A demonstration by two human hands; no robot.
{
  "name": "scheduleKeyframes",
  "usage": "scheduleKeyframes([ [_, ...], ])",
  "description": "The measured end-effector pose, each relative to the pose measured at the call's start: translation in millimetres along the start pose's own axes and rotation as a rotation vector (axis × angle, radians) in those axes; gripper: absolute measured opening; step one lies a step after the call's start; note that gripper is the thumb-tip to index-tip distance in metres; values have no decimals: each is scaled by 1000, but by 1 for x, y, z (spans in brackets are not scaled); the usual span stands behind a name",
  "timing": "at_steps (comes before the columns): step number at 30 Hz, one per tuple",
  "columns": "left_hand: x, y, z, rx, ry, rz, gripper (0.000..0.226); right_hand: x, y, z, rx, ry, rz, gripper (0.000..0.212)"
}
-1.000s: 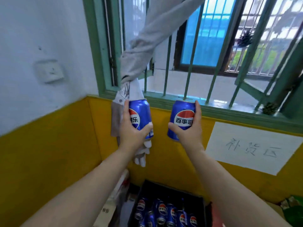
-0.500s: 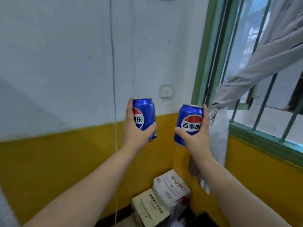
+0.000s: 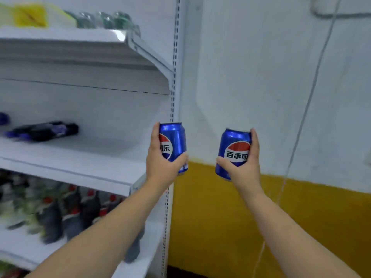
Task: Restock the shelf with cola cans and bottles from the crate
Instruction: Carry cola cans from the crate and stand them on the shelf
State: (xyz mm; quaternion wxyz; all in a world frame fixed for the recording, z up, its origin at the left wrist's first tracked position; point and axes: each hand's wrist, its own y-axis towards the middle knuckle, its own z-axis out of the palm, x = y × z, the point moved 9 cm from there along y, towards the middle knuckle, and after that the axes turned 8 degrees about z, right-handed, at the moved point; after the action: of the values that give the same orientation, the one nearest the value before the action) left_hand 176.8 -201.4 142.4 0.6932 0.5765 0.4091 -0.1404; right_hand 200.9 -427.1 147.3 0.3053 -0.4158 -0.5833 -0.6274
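The left can [image 3: 175,144] is a shining deep blue. It has a round emblem in red, white and blue, with black Chinese characters across the white band. The right can [image 3: 234,145] has the same blue and the same emblem, and more of its black characters can be seen. The shelf [image 3: 76,163] is all white, with a row of small dark slots down its upright post. The lying bottle [image 3: 43,130] is almost black with a blue label. The lower bottles [image 3: 80,209] are dark with red caps, but blurred. On top are a yellow package [image 3: 30,15] and pale green bottles [image 3: 108,20]. The wall [image 3: 261,77] is white above and mustard yellow below.
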Motion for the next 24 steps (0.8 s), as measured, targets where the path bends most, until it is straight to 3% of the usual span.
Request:
scheduleKeyframes([
  [12, 39, 60, -329, -283, 203, -11, 104, 52, -39, 354, 336, 227, -7, 99],
  [24, 100, 84, -546, -429, 418, -42, 102, 59, -75, 607, 521, 309, 14, 102],
])
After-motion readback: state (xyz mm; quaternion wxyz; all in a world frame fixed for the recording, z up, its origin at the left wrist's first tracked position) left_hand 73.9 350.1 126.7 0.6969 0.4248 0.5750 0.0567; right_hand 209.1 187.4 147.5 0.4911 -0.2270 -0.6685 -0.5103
